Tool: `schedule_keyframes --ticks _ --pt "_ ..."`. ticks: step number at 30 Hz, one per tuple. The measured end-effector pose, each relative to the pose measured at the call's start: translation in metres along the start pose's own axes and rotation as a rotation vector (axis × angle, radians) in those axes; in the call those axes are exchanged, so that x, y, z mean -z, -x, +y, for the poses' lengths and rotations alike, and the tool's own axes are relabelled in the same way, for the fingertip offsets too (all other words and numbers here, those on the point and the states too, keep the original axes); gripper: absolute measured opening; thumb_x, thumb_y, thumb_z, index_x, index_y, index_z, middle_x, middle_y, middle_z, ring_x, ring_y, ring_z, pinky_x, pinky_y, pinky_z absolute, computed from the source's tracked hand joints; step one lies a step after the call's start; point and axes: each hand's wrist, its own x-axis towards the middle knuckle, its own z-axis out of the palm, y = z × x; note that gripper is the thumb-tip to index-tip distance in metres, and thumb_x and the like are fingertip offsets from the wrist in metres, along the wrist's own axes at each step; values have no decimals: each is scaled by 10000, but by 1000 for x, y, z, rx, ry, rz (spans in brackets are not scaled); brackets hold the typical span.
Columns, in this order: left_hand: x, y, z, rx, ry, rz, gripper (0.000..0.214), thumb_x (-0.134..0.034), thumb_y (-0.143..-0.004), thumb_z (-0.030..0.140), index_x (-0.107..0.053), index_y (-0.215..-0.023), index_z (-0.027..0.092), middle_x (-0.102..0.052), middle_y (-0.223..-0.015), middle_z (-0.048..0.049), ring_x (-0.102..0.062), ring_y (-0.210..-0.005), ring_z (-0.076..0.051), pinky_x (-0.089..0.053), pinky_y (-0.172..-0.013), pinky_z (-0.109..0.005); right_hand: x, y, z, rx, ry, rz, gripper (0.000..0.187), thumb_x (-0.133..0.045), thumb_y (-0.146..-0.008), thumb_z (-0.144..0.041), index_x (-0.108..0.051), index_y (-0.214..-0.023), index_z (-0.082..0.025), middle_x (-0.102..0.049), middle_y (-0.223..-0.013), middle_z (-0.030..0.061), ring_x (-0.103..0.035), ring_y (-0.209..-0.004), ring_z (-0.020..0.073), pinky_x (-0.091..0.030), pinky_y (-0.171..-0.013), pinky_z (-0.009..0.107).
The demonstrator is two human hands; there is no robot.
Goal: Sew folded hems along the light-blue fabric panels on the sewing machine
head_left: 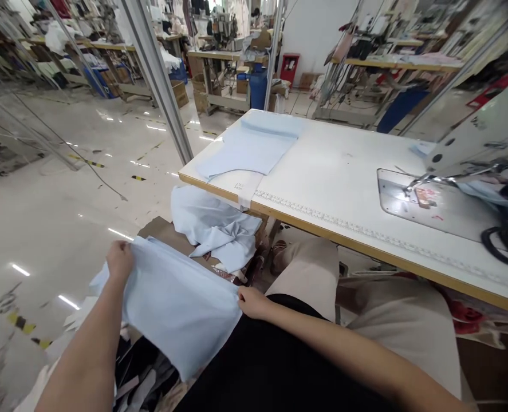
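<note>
The left hand [119, 258] and right hand [252, 302] each grip an opposite edge of a pale blue cloth [176, 306], held taut in the lower middle of the frame, just off the worktop's [343, 149] near edge.

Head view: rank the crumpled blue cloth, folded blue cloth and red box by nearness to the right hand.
Right hand, nearest first:
1. Crumpled pale blue cloth, below the white tabletop
2. Folded pale blue cloth, on that tabletop
3. Red box, beyond the tabletop
</note>
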Motion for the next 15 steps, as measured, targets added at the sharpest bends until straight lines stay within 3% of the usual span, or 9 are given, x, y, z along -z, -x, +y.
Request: schedule_keyframes --ticks 3,7,9,11,15 --pt "-23 -8 -11 100 -158 170 289 -566 -912 340 -564 -1122 140 -596 -1082 -75 -606 -907 -190 -528 -779 -384 4 -11 6 -89 98 -9 247 -570 -924 -323 -590 -1096 -146 -609 -1097 68 -609 -955 198 -518 -827 400" --pt "-31 -12 -1 46 -246 206 310 -573 -908 322 -550 -1163 148 -572 -1159 -90 -590 -988 -216 -517 -830 -421 8 -15 5 -163 158 -11 255 -569 -926 -316 -586 -1122 -153 -609 -1118 73 -614 -968 201 -525 -832 401" --pt "-48 -14 12 -51 -273 159 332 -571 -908 329 -541 -1185 150 -555 -1198 -91 -575 -1034 -238 -505 -861 -442 10 -13 6 -163 157 1 254 -565 -929 -319 -588 -1114 -146 -614 -1104 71 -618 -959 200 -526 -829 403" --pt "-83 -11 27 -166 -297 28 328 -577 -904 337 -556 -1170 145 -564 -1192 -83 -572 -1048 -251 -499 -875 -450 12 -11 8 -141 142 15 248 -558 -933 -323 -595 -1096 -140 -622 -1084 68 -620 -949 196 -526 -828 404" --pt "-180 11 51 -335 -343 -307 278 -569 -912 319 -575 -1137 156 -585 -1167 -88 -589 -1018 -216 -509 -867 -429 19 -8 17 -86 93 40 233 -551 -936 -329 -605 -1057 -138 -630 -1045 60 -621 -926 188 -522 -821 395"
